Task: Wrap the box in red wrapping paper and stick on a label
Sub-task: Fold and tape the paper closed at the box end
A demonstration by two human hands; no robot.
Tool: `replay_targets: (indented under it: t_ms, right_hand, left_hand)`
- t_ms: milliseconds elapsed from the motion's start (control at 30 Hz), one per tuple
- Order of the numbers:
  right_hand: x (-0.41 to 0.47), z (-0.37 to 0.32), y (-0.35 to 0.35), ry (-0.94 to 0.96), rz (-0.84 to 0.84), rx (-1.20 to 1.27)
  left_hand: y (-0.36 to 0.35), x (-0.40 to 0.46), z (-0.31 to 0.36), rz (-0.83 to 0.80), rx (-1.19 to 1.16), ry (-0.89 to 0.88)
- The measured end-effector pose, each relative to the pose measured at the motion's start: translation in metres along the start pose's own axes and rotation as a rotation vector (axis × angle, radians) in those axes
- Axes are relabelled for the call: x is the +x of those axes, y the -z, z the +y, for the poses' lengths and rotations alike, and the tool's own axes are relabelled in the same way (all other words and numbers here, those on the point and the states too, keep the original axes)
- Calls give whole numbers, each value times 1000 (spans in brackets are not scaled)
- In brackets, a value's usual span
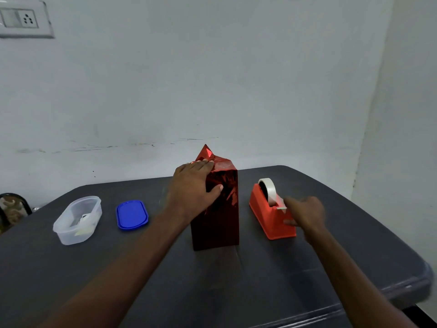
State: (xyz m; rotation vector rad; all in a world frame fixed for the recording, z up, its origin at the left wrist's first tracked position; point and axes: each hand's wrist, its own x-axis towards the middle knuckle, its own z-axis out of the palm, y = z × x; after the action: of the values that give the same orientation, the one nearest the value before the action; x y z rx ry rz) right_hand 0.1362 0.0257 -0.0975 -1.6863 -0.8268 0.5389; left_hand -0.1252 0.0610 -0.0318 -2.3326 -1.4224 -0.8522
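Observation:
A tall box in shiny red wrapping paper (218, 209) stands upright in the middle of the dark table. A pointed paper flap (206, 151) sticks up at its top. My left hand (192, 185) grips the box's upper left side, fingers laid over the folded top and thumb on the front face. My right hand (305, 213) is blurred at the front end of the orange tape dispenser (269, 218), its fingers at the cutter where the white tape (268, 188) ends. Whether it pinches the tape is unclear.
A clear plastic container (78, 220) with small papers inside sits at the left, its blue lid (132, 214) beside it. The dark table (236, 292) ends at the right in a rounded edge. A white wall stands close behind.

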Motion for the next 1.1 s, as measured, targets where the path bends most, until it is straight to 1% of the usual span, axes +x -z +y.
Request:
replay_targets:
  t_ms: [100,200,333,467,600,667,767,867,933,1000,1100]
  right_hand:
    - [-4,28,-4,56,56,-55]
    - [-8,45,-7,30,81,-14]
    - [-19,50,-13,-112,13,281]
    - [-30,50,-21,-163,75,490]
    - [-32,53,-30,-244,103,570]
    - [-36,54,-34,-244,116,575]
    - [-45,55,-36,-169,148,552]
    - [-49,43,-33,-49,138,522]
    - [-54,20,-27,54,81,525]
    - [-61,-17,-23,191,-27,584]
    - [-65,-70,-21,376,-180,547]
  left_hand:
    - [-1,-1,0,-8,-11,2]
    - [-1,-2,0,-9,-13,3]
    - [-1,-3,0,-16,-5,6]
    - [-1,-3,2,-17,-11,4]
    - [0,-4,2,-14,-4,2]
    - [0,-3,1,-11,-5,3]
    - [0,-3,2,-11,-2,1]
    - [-1,-4,2,-12,-5,-5]
    - [-2,-4,5,-16,-10,-11]
    - [-4,-3,6,-9,-10,-22]
    - [-6,-1,9,-22,-11,-40]
